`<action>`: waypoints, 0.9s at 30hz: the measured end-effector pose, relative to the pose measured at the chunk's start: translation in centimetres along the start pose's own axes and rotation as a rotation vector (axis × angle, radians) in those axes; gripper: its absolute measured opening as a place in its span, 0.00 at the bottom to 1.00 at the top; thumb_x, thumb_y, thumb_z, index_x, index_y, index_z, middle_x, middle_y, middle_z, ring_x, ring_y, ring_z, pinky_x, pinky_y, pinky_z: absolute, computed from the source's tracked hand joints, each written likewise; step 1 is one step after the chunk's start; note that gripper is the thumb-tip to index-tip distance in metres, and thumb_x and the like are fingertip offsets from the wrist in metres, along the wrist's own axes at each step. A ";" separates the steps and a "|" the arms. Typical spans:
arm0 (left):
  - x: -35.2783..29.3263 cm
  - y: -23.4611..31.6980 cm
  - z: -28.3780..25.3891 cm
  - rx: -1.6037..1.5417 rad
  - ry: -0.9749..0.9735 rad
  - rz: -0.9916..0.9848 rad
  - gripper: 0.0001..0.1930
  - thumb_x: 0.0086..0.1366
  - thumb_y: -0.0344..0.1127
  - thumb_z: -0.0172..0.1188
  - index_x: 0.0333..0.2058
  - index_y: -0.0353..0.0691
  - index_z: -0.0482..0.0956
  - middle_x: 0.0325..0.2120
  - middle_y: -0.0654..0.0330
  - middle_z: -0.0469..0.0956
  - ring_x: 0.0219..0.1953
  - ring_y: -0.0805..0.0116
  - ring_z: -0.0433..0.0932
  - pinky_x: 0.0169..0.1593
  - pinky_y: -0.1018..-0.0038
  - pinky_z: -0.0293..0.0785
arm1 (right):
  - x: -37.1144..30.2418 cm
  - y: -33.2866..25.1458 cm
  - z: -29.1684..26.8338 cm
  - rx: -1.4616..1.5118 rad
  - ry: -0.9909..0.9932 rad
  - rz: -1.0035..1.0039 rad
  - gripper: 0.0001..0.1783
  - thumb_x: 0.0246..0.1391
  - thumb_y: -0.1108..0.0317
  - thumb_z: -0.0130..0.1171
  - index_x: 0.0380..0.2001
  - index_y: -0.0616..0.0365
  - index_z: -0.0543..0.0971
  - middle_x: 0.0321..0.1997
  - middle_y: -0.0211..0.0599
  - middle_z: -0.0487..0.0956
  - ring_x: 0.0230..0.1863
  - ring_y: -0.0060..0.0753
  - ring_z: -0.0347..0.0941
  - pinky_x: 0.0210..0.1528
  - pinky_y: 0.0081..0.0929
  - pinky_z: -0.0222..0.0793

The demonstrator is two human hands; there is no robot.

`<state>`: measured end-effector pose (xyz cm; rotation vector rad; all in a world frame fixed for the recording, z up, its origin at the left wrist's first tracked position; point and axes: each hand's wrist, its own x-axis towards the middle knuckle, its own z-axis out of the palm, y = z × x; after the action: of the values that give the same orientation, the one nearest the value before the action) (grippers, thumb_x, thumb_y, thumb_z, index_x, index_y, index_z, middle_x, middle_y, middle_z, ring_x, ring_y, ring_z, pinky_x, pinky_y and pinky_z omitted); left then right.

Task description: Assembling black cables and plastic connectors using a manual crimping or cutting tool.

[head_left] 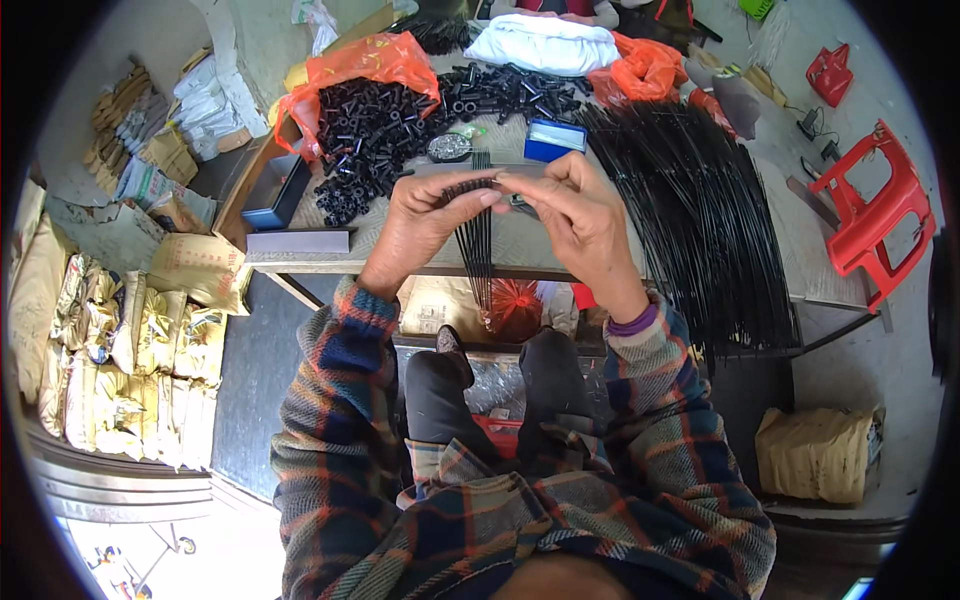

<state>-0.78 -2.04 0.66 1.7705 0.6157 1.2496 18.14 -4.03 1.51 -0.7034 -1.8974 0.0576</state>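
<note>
My left hand (420, 215) is closed on a flat row of thin black rods (476, 250), thumb below and fingers above. The rods hang down past the table's near edge toward my knees. My right hand (590, 220) is pinched at the end of that row, its fingertips meeting the left thumb and fingers. What sits between the right fingertips is too small to make out. Just beyond the hands stand a round dish (449, 148) of small shiny pieces and an open blue box (555, 140). Short black tubular parts (375, 135) are heaped to the left.
Many long black rods (700, 220) cover the table's right side, overhanging its front edge. Orange plastic bags (375, 62) and a white bundle (545, 45) lie at the back, near another person. A red plastic stool (880, 220) is at right; stacked sacks (130, 360) at left.
</note>
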 end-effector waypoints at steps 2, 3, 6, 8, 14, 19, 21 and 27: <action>0.0 0.1 -0.2 0.021 -0.012 -0.003 0.12 0.58 0.25 0.54 0.42 0.32 0.75 0.34 0.57 0.78 0.36 0.73 0.77 0.41 0.80 0.72 | 0.4 -0.4 -0.5 -0.126 -0.003 -0.061 0.19 0.42 0.81 0.55 0.39 0.51 0.79 0.24 0.33 0.66 0.20 0.25 0.64 0.21 0.17 0.61; 0.0 0.3 -0.3 0.063 -0.051 0.008 0.12 0.58 0.25 0.54 0.42 0.32 0.75 0.33 0.58 0.78 0.36 0.74 0.76 0.41 0.80 0.72 | 0.9 -0.3 -1.1 -0.232 -0.026 -0.205 0.18 0.42 0.80 0.56 0.39 0.51 0.79 0.24 0.33 0.67 0.20 0.26 0.64 0.20 0.18 0.62; 0.2 1.2 0.1 0.110 -0.110 0.022 0.12 0.58 0.25 0.54 0.42 0.33 0.75 0.32 0.59 0.78 0.36 0.75 0.76 0.42 0.80 0.72 | 2.1 0.6 -2.4 -0.293 -0.089 -0.370 0.16 0.41 0.78 0.58 0.37 0.53 0.78 0.25 0.33 0.68 0.19 0.27 0.67 0.18 0.20 0.63; 0.3 0.9 -0.3 0.211 -0.164 0.085 0.13 0.57 0.28 0.56 0.42 0.34 0.75 0.31 0.59 0.79 0.34 0.79 0.75 0.41 0.80 0.71 | 2.6 0.8 -2.7 -0.182 -0.144 -0.366 0.12 0.41 0.76 0.59 0.33 0.58 0.74 0.27 0.34 0.68 0.21 0.31 0.70 0.18 0.23 0.64; 0.6 0.6 -0.3 0.573 -0.184 0.271 0.16 0.52 0.35 0.61 0.38 0.34 0.75 0.28 0.54 0.78 0.28 0.68 0.76 0.33 0.75 0.70 | 2.5 0.5 -2.0 -0.100 -0.192 -0.340 0.12 0.40 0.76 0.60 0.32 0.60 0.73 0.30 0.36 0.69 0.24 0.33 0.70 0.23 0.26 0.67; 0.4 -1.5 -1.1 0.879 -0.170 0.352 0.21 0.48 0.49 0.61 0.37 0.42 0.77 0.29 0.55 0.77 0.29 0.63 0.76 0.33 0.72 0.70 | 2.8 -1.8 0.1 -0.158 -0.188 -0.287 0.10 0.43 0.70 0.58 0.32 0.56 0.73 0.30 0.33 0.69 0.27 0.32 0.71 0.29 0.26 0.67; -0.4 -3.0 -0.9 1.061 -0.203 0.316 0.24 0.45 0.53 0.61 0.39 0.45 0.77 0.31 0.56 0.77 0.33 0.63 0.77 0.39 0.69 0.70 | 3.1 -2.6 -0.2 -0.314 -0.249 -0.320 0.08 0.45 0.68 0.58 0.31 0.55 0.73 0.29 0.31 0.69 0.27 0.31 0.71 0.29 0.26 0.66; -4.7 -13.3 0.8 1.375 -0.280 0.285 0.41 0.37 0.58 0.63 0.53 0.56 0.65 0.58 0.62 0.57 0.63 0.65 0.48 0.63 0.58 0.42 | 1.4 -5.5 -4.2 -0.319 -0.758 -0.390 0.06 0.37 0.66 0.59 0.23 0.48 0.74 0.27 0.23 0.70 0.21 0.27 0.68 0.25 0.23 0.60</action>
<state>-0.70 0.74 -13.19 3.1594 1.2381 0.6556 18.95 -9.01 6.41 -0.5412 -2.7874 -0.2673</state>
